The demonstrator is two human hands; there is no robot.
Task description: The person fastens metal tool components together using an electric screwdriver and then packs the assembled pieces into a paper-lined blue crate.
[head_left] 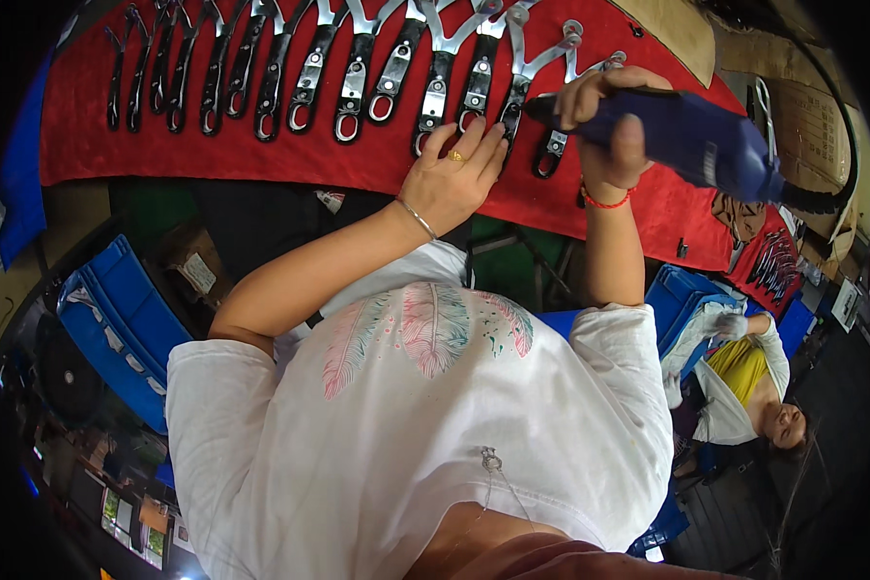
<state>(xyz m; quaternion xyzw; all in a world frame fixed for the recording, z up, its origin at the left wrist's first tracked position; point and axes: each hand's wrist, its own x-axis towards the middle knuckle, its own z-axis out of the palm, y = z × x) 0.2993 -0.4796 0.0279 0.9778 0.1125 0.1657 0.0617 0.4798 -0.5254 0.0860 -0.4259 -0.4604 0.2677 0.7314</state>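
Observation:
A row of hand tools with black handles, looped ends and Y-shaped metal parts lies on the red cloth. My left hand rests over the lower ends of several handles near the middle right of the row, its fingers stretched out and apart. Wrapped in my right hand is a blue power tool with a black nose, held above the right end of the row. The nose points left, toward a handle lying below it. The power tool's exact kind is unclear.
A thick black cord runs from the power tool's rear, off to the right. Blue crates stand at lower left, with another blue crate at right. A gloved co-worker sits beyond it. Cardboard boxes fill the far right.

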